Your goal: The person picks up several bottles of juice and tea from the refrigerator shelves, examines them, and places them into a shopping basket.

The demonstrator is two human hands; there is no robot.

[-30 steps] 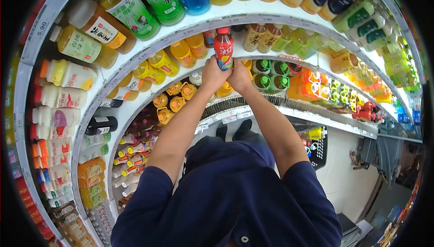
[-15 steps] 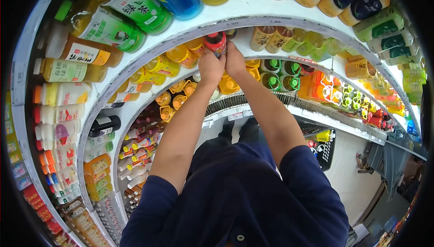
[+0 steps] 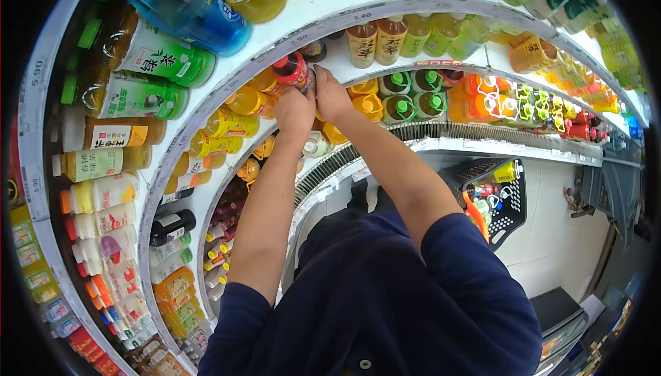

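Both my hands are raised to a drinks shelf (image 3: 385, 66) in front of me. A red-labelled bottle with a red cap (image 3: 291, 69) leans on that shelf, between yellow bottles (image 3: 250, 100) on its left and brown tea bottles (image 3: 375, 40) on its right. My left hand (image 3: 295, 111) grips its lower part from the left. Against its right side presses my right hand (image 3: 329, 94). The bottle's base is hidden behind my fingers.
Curved shelves full of bottled drinks surround me: green tea bottles (image 3: 155, 56) and a blue bottle (image 3: 196, 14) above, white milk bottles (image 3: 103, 221) at left. A black shopping basket (image 3: 506, 204) with a few items stands on the tiled floor at right.
My hands have carried the red bottle from in front of the shelf edge into the row on the shelf. My head has turned, so the shelves shifted in view.
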